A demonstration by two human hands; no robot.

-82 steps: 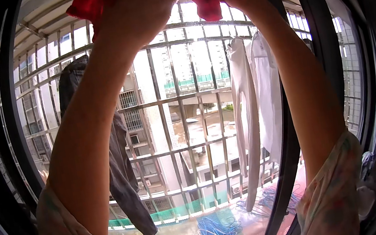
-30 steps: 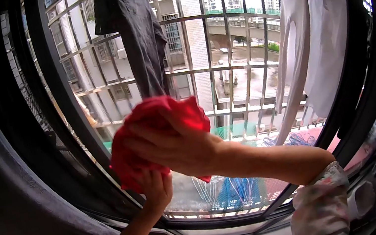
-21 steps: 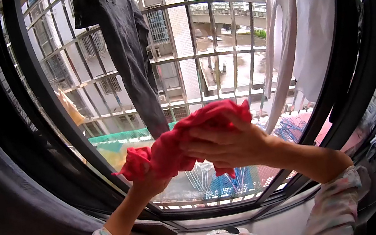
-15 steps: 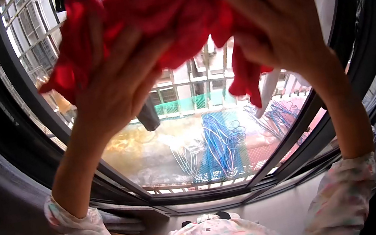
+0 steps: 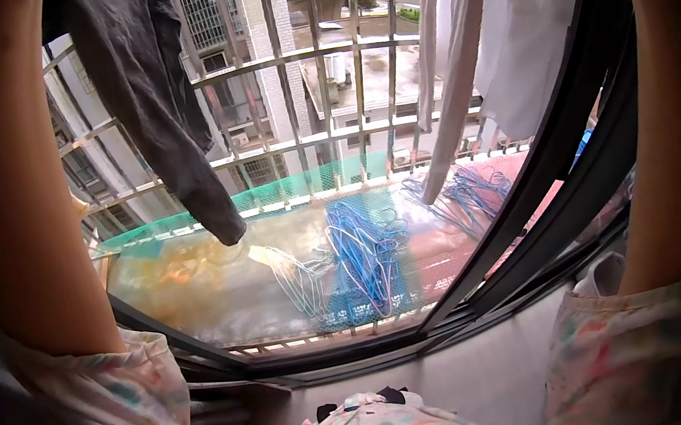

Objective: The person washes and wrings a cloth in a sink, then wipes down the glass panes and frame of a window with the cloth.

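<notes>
Both my forearms reach up past the top edge of the view, one on each side, so neither my left hand nor my right hand shows. The red cloth is out of sight too. Between the arms, dark trousers point(image 5: 154, 109) hang on the left, outside the open window. On the right hang light trousers point(image 5: 457, 46) and a white garment point(image 5: 522, 26) beside them.
Metal bars point(image 5: 319, 52) stand outside the window. On the ledge below lie blue hangers point(image 5: 363, 254), white hangers point(image 5: 292, 275) and more hangers point(image 5: 474, 196), near a green mesh point(image 5: 265, 197). The dark window frame point(image 5: 347, 355) crosses below.
My arms have risen from in front of the window, carrying both hands and the red cloth out of view above. More of the hanging clothes and bars shows now.
</notes>
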